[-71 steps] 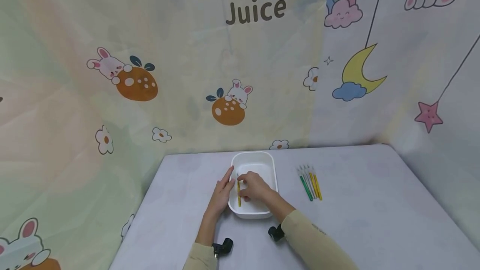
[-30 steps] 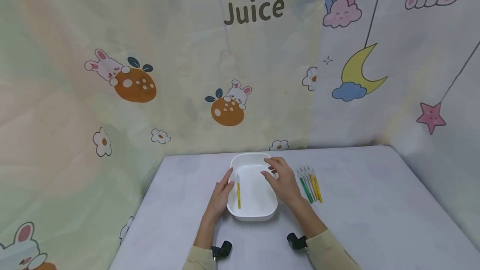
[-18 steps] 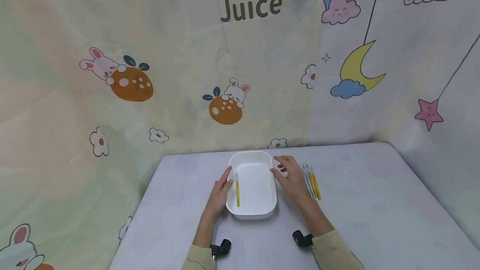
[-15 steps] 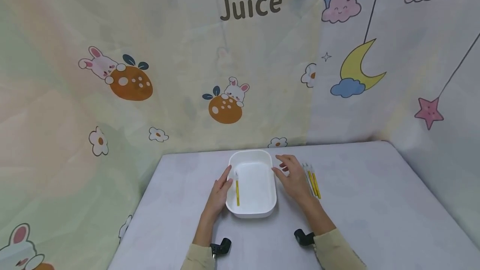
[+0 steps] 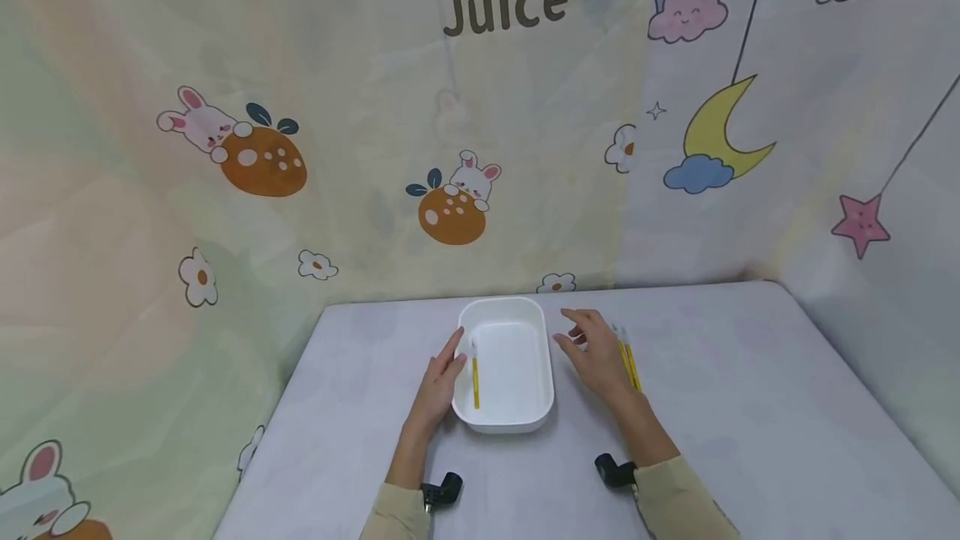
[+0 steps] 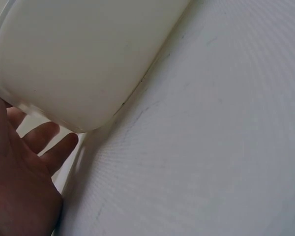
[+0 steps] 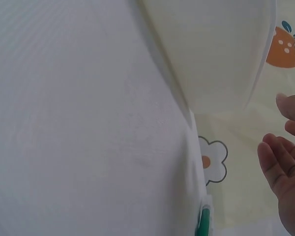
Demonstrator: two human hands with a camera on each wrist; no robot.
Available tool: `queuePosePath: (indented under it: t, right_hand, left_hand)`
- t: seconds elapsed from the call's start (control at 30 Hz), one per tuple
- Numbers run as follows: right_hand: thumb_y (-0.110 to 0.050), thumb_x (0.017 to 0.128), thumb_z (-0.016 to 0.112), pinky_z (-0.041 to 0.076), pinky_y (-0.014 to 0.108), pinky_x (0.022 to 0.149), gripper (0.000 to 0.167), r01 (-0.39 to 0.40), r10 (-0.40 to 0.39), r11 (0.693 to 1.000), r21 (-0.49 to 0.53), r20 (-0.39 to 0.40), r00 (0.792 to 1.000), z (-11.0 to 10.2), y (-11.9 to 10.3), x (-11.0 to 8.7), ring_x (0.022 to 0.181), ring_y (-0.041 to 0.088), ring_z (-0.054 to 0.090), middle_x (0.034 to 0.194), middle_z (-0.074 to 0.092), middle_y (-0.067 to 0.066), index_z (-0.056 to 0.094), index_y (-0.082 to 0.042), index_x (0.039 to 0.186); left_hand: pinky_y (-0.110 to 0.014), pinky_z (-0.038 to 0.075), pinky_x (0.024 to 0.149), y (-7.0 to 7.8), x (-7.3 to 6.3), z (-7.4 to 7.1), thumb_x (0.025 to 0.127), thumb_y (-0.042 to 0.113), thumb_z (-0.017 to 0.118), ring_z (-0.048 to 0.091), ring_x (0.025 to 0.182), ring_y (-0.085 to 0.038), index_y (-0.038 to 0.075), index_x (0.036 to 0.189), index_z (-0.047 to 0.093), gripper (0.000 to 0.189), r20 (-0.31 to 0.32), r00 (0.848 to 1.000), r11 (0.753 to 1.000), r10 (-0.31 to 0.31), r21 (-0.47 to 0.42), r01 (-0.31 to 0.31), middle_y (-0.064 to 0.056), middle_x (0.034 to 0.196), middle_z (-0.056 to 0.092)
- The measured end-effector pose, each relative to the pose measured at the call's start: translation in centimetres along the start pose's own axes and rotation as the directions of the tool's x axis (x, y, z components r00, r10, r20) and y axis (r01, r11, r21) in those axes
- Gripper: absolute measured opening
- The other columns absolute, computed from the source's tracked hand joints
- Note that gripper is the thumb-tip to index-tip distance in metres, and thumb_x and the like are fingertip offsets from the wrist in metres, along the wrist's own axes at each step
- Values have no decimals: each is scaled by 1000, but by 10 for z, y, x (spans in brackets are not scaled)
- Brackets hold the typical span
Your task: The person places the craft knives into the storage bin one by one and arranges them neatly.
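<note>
My left hand (image 5: 435,388) rests against the left side of a white plastic tray (image 5: 517,377), fingers extended along its rim. In the left wrist view the fingers (image 6: 61,151) lie close to the tray's end wall. Inside the tray, along its left side, lies one slim yellow pen (image 5: 476,383) with a clear tip end. My right hand (image 5: 602,363) hovers right of the tray, thumb and fingers apart, holding nothing. It overlaps a row of pens; two yellow pens (image 5: 632,363) show past it. A green pen (image 7: 204,222) shows at the bottom of the right wrist view.
A white-covered table (image 5: 720,423) carries the tray and pens. Behind it hangs a printed curtain (image 5: 360,148) with rabbits, fruit and flowers. Black wrist cameras (image 5: 615,472) sit at both cuffs.
My right hand has let go of the yellow pen, left it in the tray, and moved right over the rim toward the row of pens. The left hand has stayed at the tray.
</note>
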State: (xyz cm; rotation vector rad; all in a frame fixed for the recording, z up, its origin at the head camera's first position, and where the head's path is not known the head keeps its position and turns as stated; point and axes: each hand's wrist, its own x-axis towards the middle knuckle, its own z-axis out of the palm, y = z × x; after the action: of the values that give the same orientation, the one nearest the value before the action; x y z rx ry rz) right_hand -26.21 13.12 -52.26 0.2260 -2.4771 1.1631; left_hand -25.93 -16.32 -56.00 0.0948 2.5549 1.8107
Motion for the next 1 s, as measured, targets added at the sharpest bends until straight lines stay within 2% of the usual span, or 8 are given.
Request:
queuePosePath:
  t: [0.3,0.47,0.73,0.83,1.0]
  right_hand:
    - [-18,93,80,64,42,80,50,43,-43,999,-3,-5,999,-1,4,6,93,26,71,127,64,15,65,-7,139]
    - [-16,92,81,64,43,79,50,4,-4,1000,-17,-18,1000,-9,9,5,93,28,70,126,64,17,64,-5,138]
    - [-13,93,79,62,44,79,49,3,-3,998,-64,0,1000,-15,21,5,93,31,69,122,65,23,64,-1,138]
    - [-14,94,78,61,46,81,49,-21,24,996,-86,37,999,-16,25,6,95,31,68,123,65,23,63,-2,139]
    - [-16,94,77,59,46,81,51,-99,120,980,-170,115,986,-19,30,5,95,28,65,124,65,22,61,-3,141]
  left_hand:
    - [-50,-12,132,3,1,-8,111,33,45,24,160,-13,37,159,42,48,-20,1000,1000,10,-3,-10,13,166,37]
    - [-49,-13,132,1,5,-2,111,33,44,23,159,-9,41,159,40,48,12,1000,1000,11,-1,-11,17,166,35]
    - [-50,-12,132,1,6,2,111,32,45,25,159,-9,39,159,41,48,-10,1000,1000,17,-2,-17,16,165,37]
    - [-49,-11,132,1,4,1,111,33,45,26,159,-9,40,158,42,48,-18,1000,1000,9,-1,-9,17,165,38]
    - [-48,-11,132,-1,3,0,111,33,45,25,159,-10,40,158,42,47,-15,1000,1000,0,3,0,16,165,38]
